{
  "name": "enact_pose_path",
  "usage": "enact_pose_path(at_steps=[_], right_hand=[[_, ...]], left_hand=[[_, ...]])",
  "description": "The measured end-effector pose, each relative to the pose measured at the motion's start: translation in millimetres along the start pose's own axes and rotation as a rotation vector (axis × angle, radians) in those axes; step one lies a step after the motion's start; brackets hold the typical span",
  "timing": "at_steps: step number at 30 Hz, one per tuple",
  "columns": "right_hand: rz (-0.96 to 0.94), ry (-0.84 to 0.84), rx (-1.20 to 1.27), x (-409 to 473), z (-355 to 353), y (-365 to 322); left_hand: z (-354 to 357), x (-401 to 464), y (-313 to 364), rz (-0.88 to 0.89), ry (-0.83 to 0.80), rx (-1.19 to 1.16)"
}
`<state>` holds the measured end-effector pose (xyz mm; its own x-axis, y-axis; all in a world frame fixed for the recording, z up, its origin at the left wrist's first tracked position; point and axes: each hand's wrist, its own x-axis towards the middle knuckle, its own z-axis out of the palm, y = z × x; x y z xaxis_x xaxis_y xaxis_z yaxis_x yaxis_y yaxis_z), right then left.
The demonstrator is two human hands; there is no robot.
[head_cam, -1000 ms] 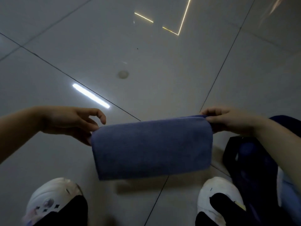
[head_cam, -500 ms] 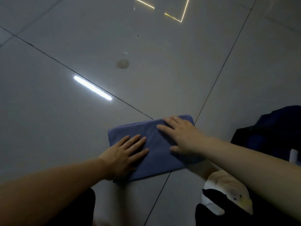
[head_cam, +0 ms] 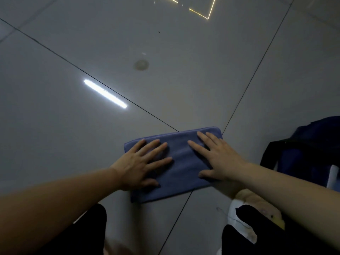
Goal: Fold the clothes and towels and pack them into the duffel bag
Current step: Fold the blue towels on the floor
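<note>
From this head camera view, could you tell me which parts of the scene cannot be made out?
- Duffel bag: cut off by the right edge; its opening and contents cannot be seen.
- Towel: the left hand and right hand lie flat on it and cover its ends; the number of folds is unclear.
- White item beside the bag: cropped by the edge, too dark to identify.
- Shoe: partly hidden under the right forearm.

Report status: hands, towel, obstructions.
Left hand and right hand flat on folded blue cloth towel, on grey tiled floor. Dark blue duffel bag at right. Nothing between.
</note>
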<state>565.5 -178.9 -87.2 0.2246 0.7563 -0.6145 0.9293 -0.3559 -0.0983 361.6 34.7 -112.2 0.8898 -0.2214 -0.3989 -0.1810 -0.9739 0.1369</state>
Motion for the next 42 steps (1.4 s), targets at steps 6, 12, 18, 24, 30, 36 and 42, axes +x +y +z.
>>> enact_pose_path(at_steps=[6,12,18,24,30,36,42], right_hand=[[0.095,-0.116,-0.08,8.8,-2.6,10.4],[0.036,-0.044,-0.063,22.2,-29.9,-4.7],[-0.046,-0.091,-0.113,21.7,-12.6,-2.1],[0.09,-0.141,-0.166,-7.6,-9.3,44.8],[0.097,-0.151,-0.075,-3.2,-27.2,30.0],[-0.141,-0.043,-0.04,24.9,-26.7,-29.9],[-0.042,-0.078,0.02,32.8,-14.0,-45.5]], left_hand=[[0.0,8.8,-2.2,-0.04,-0.191,0.037],[-4.7,13.1,1.6,-0.017,-0.053,0.051],[6.9,0.6,7.3,0.121,-0.241,0.063],[-0.7,-7.9,-12.9,0.165,-0.277,0.088],[-4.6,-25.9,-35.0,0.087,-0.035,0.046],[3.5,1.4,7.2,-0.014,0.044,-0.018],[-1.8,5.7,-21.2,0.042,-0.254,0.095]])
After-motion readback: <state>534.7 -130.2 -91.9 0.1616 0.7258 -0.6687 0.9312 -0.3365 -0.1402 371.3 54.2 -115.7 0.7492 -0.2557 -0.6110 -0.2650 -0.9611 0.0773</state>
